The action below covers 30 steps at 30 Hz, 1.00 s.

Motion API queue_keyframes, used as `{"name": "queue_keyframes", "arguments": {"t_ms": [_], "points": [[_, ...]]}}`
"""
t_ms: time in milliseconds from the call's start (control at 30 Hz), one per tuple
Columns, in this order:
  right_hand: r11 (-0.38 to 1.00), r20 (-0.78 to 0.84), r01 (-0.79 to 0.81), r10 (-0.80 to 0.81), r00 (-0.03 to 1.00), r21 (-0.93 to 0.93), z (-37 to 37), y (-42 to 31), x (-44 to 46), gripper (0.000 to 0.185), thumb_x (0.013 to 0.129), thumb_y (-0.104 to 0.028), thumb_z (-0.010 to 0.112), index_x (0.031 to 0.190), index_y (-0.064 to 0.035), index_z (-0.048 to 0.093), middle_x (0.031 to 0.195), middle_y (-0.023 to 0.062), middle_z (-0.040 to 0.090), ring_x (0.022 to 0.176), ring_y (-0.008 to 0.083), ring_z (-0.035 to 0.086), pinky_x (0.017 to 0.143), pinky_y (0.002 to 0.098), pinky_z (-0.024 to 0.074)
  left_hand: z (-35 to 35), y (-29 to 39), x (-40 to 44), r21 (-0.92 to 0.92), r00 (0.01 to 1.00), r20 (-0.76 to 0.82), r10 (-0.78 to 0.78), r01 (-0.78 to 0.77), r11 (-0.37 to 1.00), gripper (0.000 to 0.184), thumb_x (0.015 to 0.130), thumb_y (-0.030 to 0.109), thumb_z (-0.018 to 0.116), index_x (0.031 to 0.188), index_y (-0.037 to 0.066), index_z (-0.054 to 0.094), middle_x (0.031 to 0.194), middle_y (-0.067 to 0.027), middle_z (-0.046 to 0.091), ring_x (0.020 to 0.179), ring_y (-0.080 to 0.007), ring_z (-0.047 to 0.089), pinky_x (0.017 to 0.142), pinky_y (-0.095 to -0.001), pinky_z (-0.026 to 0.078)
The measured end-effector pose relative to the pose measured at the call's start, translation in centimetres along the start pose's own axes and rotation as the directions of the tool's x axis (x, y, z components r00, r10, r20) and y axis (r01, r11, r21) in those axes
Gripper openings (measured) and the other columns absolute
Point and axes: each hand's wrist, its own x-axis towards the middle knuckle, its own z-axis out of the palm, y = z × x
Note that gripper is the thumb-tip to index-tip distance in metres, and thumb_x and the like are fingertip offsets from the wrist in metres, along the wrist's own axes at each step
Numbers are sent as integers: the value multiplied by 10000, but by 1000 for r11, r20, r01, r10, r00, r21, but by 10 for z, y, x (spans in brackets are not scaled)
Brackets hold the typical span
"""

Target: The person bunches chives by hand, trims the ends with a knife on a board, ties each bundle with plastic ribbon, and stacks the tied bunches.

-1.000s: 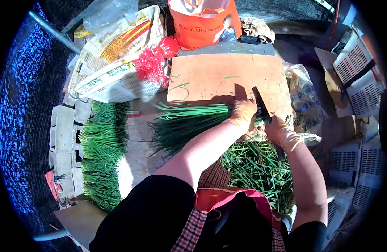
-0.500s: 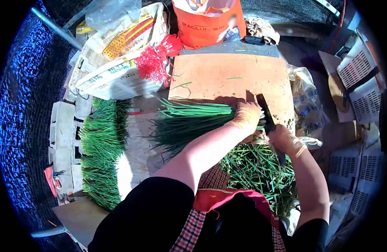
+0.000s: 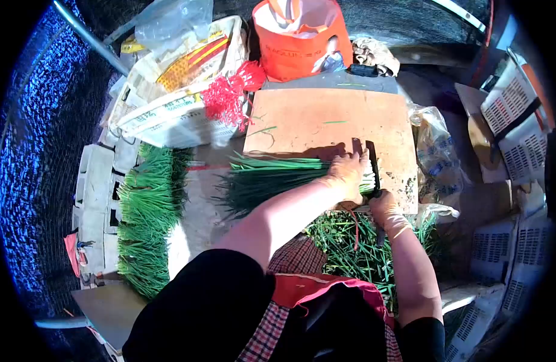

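Observation:
A bunch of long green chives [image 3: 275,184] lies across the near part of a wooden cutting board [image 3: 329,114], its leaves pointing left past the board's edge. My left hand [image 3: 348,175] presses down around its white stem end, fingers closed over it. In my right hand [image 3: 386,212] is a knife [image 3: 374,163], gripped by the handle. Its dark blade stands right beside the white stem ends, just to the right of my left hand. Below the board, loose green scraps [image 3: 362,253] are heaped in front of my apron.
Several bundles of chives [image 3: 145,223] stand in a row at the left, beside concrete blocks [image 3: 97,181]. A white plastic crate [image 3: 169,117] with red ties [image 3: 226,99] is at the back left. Behind the board stands an orange bag [image 3: 302,51]; plastic bags [image 3: 435,145] lie right.
My right hand and the knife have moved left, bringing the blade closer against the stem ends. My left hand has shifted slightly left, and the whole view has tilted a little.

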Motion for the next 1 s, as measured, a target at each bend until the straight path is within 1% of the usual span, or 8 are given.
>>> {"name": "queue_keyframes", "arguments": {"t_ms": [100,233,367,633,733,767,833,1000], "points": [[928,171,-185,135,976,324,-18,53,7,173,737,-164,612,825,-17,586,644,84,579,498,137,529,423,311,427,21,-43,4,-469,912,-331,241,-380,797,1204,544,465,782,1401,6,73,1419,-257,182,1327,-360,193,1071,-429,206],[767,174,-364,322,931,528,-68,110,13,169,812,-206,518,833,-42,555,606,73,514,529,199,519,452,349,425,-6,-97,-27,-341,982,-16,187,-181,922,1142,544,469,761,1386,-8,157,1426,-250,176,1332,-358,172,1085,-389,181],[967,-398,-123,25,917,-224,-84,90,27,259,876,-242,431,982,-39,551,821,229,619,735,381,603,670,447,467,-7,-93,-36,-94,985,72,155,-148,985,1241,455,468,804,1383,-20,140,1409,-281,183,1319,-366,206,1078,-398,201],[788,-380,-87,-194,904,-609,-24,37,6,437,831,-303,510,1234,-137,472,1150,153,522,944,329,564,787,424,466,-13,-90,-15,-168,951,276,138,-93,981,1195,407,359,857,1354,-15,232,1161,-238,525,1076,-338,523,903,-355,413],[953,-304,273,-224,926,129,-16,3,-39,284,855,-221,546,1040,-6,571,1000,139,597,904,273,582,779,361,469,-18,-81,-15,-103,943,299,148,-122,987,1180,412,376,854,1337,-36,249,1140,-235,533,1062,-343,529,878,-367,431],[835,-188,182,-96,978,520,-3,-10,-56,340,865,-271,580,982,47,589,907,127,636,857,207,599,759,309,472,-21,-76,-17,-52,947,290,138,-129,990,1162,415,381,853,1323,-46,266,1122,-231,543,1051,-343,535,871,-370,435],[767,545,-396,73,835,504,-11,-47,-79,417,793,-288,681,1037,23,546,834,91,624,712,139,568,637,261,467,-26,-68,-12,-137,947,299,119,-81,987,1034,414,394,847,1219,-57,381,1101,-230,552,1046,-345,533,873,-376,433],[808,-160,341,-302,940,481,38,-34,-91,154,839,-52,548,972,-49,625,975,87,591,935,205,551,798,276,437,10,-66,-8,-284,987,65,148,-124,951,1112,417,369,842,1296,-46,302,1184,-228,496,1075,-328,517,895,-364,425]]}}
